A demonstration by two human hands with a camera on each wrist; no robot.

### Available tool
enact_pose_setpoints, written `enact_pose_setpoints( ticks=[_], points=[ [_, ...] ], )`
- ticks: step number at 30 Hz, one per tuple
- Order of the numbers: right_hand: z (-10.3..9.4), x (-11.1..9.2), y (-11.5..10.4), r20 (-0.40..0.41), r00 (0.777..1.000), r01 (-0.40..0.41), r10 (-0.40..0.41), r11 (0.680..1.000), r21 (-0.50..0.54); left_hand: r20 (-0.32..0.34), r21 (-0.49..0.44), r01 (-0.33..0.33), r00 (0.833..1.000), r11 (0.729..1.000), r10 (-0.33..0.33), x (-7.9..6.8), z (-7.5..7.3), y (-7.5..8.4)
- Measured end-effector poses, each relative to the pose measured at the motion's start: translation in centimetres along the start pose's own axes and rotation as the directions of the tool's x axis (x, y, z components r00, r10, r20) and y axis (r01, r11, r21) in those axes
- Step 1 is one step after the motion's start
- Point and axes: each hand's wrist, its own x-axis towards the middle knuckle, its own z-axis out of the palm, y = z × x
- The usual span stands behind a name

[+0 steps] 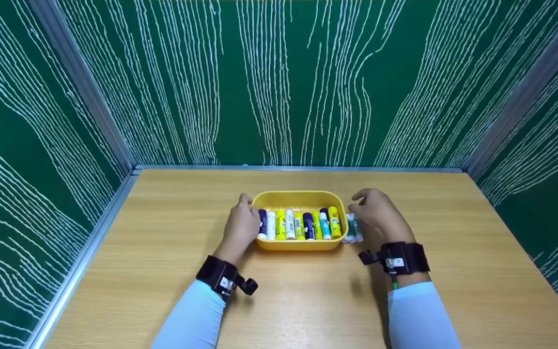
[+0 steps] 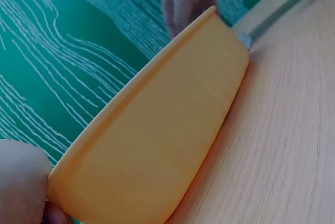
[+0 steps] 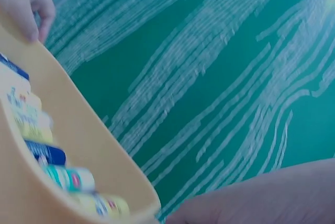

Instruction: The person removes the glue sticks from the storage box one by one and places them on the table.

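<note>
A yellow plastic tub (image 1: 296,245) stands on the table, holding a row of several glue sticks (image 1: 290,224) in yellow, white, dark blue and teal. At its left end my left hand (image 1: 241,224) grips the rim; in the left wrist view part of that hand (image 2: 22,182) shows at the near corner. My right hand (image 1: 380,213) is at the tub's right end, fingers bent loosely and fingertips right by the rim. Beneath it, against the tub's right side, lie a few clear tubes (image 1: 355,231) with teal inside, partly covered by the tub and hand.
The wooden table (image 1: 162,271) runs back to a metal strip (image 1: 298,168) below green walls (image 1: 230,82) with white wavy lines. Black straps with small cameras circle both wrists, one on the right wrist (image 1: 403,258).
</note>
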Motion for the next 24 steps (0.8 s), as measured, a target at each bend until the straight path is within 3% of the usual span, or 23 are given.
enact_pose_setpoints(
  ticks=[5, 11, 17, 24],
  points=[
    [0.9, -0.3, -2.2, -0.013, 0.997, 0.079, -0.080, 0.994, -0.072, -0.001, -0.009, 0.001, 1.000, 1.000, -0.001, 0.0, 0.0, 0.1],
    [2.8, -0.7, -4.0, -0.025, 0.992, 0.118, -0.122, 0.985, -0.125, 0.004, -0.017, 0.005, 1.000, 1.000, -0.005, 0.0, 0.0, 0.1],
    [5.0, -0.7, -4.9, -0.028, 0.991, 0.123, -0.131, 0.973, -0.194, 0.000, -0.012, -0.011, 1.000, 1.000, 0.011, 0.0, 0.0, 0.1],
    [6.5, -0.7, -5.1, -0.055, 0.986, 0.137, -0.160, 0.947, -0.292, 0.010, -0.021, 0.014, 1.000, 1.000, -0.014, 0.0, 0.0, 0.2]
  ],
)
